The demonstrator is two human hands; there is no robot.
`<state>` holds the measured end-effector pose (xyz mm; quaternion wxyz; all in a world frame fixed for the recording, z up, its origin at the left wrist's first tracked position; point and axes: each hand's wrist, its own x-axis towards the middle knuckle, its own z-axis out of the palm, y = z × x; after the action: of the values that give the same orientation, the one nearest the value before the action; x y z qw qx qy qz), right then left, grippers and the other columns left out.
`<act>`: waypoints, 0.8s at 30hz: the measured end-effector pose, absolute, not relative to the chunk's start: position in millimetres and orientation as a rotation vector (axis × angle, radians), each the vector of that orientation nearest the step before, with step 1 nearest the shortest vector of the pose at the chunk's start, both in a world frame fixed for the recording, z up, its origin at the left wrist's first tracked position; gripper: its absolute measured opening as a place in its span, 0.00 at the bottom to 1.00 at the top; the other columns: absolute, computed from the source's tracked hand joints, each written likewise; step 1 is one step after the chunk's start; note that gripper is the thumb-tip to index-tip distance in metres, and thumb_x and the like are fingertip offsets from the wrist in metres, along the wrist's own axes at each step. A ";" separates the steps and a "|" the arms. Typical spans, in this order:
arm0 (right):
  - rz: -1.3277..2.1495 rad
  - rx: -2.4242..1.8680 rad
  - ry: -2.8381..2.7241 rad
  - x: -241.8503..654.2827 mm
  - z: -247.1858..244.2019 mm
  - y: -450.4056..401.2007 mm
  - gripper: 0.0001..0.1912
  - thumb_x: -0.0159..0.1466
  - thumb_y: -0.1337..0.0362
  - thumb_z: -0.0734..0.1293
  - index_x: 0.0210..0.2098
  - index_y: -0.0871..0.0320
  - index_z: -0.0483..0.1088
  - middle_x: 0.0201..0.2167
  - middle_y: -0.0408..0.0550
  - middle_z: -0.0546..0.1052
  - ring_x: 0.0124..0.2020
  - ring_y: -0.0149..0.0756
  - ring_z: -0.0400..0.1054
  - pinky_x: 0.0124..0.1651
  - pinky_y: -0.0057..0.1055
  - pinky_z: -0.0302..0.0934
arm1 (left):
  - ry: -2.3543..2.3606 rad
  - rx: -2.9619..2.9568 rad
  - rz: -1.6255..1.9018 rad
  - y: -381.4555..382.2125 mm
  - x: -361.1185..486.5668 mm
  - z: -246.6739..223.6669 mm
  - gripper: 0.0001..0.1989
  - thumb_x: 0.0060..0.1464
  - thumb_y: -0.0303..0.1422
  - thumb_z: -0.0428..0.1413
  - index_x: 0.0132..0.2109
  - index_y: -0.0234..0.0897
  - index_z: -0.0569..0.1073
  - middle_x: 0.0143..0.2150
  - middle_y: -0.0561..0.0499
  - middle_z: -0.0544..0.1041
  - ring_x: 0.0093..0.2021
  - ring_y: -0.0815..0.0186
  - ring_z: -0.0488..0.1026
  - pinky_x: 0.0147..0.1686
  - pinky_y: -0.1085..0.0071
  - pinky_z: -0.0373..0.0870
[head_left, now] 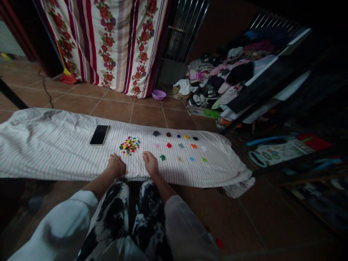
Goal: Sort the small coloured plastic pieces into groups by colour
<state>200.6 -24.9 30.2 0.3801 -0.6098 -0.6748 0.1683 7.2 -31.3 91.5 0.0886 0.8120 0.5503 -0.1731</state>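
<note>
While three rows of small single-colour heaps sit right of centre in the head view, apparently sorted, a mixed pile of coloured pieces is not yet divided, just left of centre on the cloth-draped counter. Below the pile rests the left hand; the right hand, fingers curled, lies between pile and heaps. Whether either grasps anything cannot be told. A phone lies left of the pile, out of the way; a purple bowl and clothes appear above and upper right.
</note>
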 end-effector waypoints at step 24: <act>0.068 -1.728 -1.539 292.8 4.9 -14.4 0.18 0.61 0.69 0.56 0.38 0.58 0.77 0.37 0.50 0.81 0.40 0.40 0.71 0.50 0.36 0.61 | 1.727 2.396 -0.605 -29.7 7.4 86.4 0.40 0.53 0.54 0.53 0.61 0.23 0.67 0.61 0.16 0.63 0.65 0.27 0.56 0.52 0.37 0.60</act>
<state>292.8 -14.4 4.9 0.4014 -0.6837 -0.6088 0.0269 7.4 -29.7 86.4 0.0632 0.7931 0.5718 -0.2003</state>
